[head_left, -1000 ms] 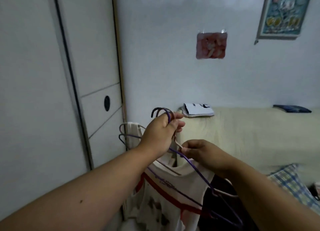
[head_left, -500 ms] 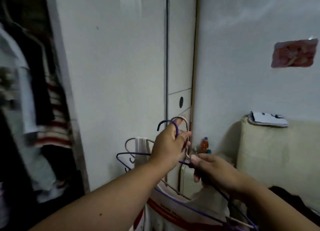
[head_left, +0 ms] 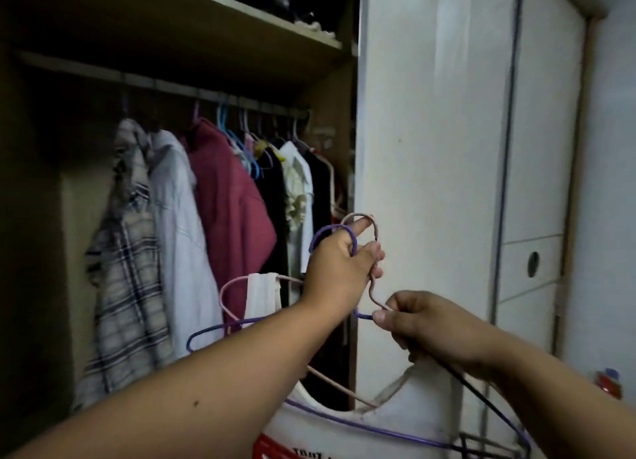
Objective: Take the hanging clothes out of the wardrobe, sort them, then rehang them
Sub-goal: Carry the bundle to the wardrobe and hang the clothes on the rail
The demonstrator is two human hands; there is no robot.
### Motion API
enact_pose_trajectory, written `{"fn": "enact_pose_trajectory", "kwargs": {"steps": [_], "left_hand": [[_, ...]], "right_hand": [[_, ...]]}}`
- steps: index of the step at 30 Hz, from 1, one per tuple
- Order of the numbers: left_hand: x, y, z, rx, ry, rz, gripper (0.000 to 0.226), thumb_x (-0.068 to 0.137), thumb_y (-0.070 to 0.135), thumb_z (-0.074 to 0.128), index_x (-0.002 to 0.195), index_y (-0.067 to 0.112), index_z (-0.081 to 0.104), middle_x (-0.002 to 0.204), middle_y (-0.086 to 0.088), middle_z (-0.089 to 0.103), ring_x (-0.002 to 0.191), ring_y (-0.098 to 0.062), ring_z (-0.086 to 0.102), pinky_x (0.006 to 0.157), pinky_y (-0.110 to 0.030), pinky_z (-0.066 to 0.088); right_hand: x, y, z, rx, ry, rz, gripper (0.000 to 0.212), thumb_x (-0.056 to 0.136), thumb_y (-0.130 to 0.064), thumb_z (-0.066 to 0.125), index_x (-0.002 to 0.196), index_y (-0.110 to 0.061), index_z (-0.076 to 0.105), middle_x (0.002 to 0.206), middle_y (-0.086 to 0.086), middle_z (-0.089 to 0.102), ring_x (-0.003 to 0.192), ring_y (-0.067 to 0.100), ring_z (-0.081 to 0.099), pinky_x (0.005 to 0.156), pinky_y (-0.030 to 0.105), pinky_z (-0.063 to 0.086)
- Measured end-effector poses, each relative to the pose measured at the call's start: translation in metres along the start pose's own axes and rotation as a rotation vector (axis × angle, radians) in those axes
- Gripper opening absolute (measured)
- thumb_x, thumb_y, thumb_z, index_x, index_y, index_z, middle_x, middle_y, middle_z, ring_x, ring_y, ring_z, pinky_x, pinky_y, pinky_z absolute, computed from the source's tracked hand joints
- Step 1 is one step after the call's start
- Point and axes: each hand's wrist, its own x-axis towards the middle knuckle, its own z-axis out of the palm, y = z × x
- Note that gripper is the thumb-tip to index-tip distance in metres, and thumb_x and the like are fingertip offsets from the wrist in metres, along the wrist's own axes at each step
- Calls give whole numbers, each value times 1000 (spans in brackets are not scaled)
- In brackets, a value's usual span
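- Head view, the hands: grips the hooks of the pink hanger [head_left: 361, 214] and the purple hanger [head_left: 321, 233] together in the left hand [head_left: 339, 262]. Fingers curled round both necks, index finger stretched up along the pink hook, probably to carry the pair as one bundle while holding the hooks apart.
- Pinches the wires just below with the right hand [head_left: 423, 324], thumb and fingertips closed tight where pink and purple meet. Looks like steadying one hanger, or freeing it from the other.
- Carries the white garment [head_left: 406, 417] on these hangers, low and close to the body, with one strap over the pink shoulder loop on the left. Red print at the bottom edge, unreadable.
- Head view, the wardrobe: faces the open side, rail [head_left: 172, 87] above and left of the hands. On it a plaid shirt [head_left: 127, 252], a pale shirt [head_left: 182, 235], a maroon top [head_left: 227, 200] and darker pieces, packed closer toward the right end.
- Seems to be the rehanging stage: hooks raised toward the opening but not yet near the rail.
- White sliding door [head_left: 430, 149] just behind the hands, which narrows the opening, so probably needs an approach left of its edge.
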Motion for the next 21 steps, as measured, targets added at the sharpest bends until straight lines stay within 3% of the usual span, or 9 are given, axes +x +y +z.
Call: {"fn": "enact_pose_trajectory", "kwargs": {"steps": [7,11,16,19,21], "left_hand": [[28,43,-85,143,103,82,15,95,5,49,103,8,61,71,-2,62,47,-5,56,55,-20,52],[41,72,-122,218,151,157,29,95,1,47,76,21,56,67,-2,59,50,-8,55,51,-16,50],[62,99,-161,338,238,194,12,95,4,48,96,8,59,72,-3,60,62,-13,57,55,-18,53],[74,114,-187,424,236,162,13,97,5,46,96,10,57,72,-3,59,58,-9,56,43,-10,44],[82,119,-203,480,222,126,14,98,7,45,99,8,59,75,-5,61,59,-9,58,44,-8,43]], "right_hand": [[47,-75,40,92,-101,-138,25,86,-15,58,62,-13,53,54,5,49,51,16,40,52,29,33],[68,-117,53,133,-155,-194,22,80,-16,62,61,-12,51,53,7,49,48,19,41,51,31,40],[92,-163,67,172,-205,-289,18,85,-7,56,67,-6,52,52,8,48,43,15,39,46,26,36],[108,-184,77,171,-231,-336,20,86,-4,55,66,-6,56,55,8,54,45,13,42,44,21,36],[120,-195,85,170,-230,-346,25,86,-3,55,63,-8,60,58,8,58,49,14,45,46,20,38]]}}
